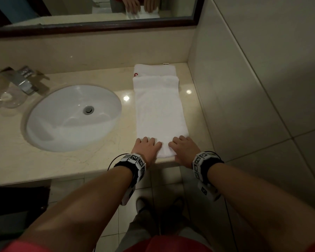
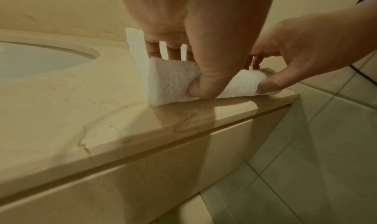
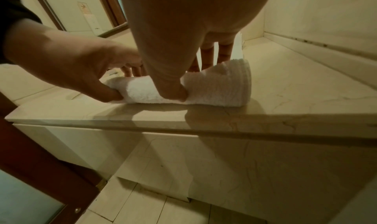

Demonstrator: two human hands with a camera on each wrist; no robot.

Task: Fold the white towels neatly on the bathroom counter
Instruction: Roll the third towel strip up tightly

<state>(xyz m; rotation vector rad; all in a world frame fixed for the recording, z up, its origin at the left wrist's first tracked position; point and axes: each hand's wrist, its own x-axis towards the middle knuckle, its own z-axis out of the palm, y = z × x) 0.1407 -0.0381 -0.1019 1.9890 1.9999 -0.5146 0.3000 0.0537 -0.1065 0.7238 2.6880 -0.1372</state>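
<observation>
Right of the long towel [image 1: 160, 113] the tiled wall [image 1: 244, 88] crowds close — a narrow strip of surface [image 1: 191, 106]; leftward, bare surface to the sink [image 1: 73, 115].

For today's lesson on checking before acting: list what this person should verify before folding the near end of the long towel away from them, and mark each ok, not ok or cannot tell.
1. Left hand pinches the near edge of the long towel: ok.
2. Right hand pinches the same edge: ok.
3. Towel lies flat and straight on the counter: ok.
4. Near edge fully on the counter: ok.
5. Far end clear of the folded towel: not ok, they touch or overlap.
6. Layers underneath aligned: cannot tell.
</observation>
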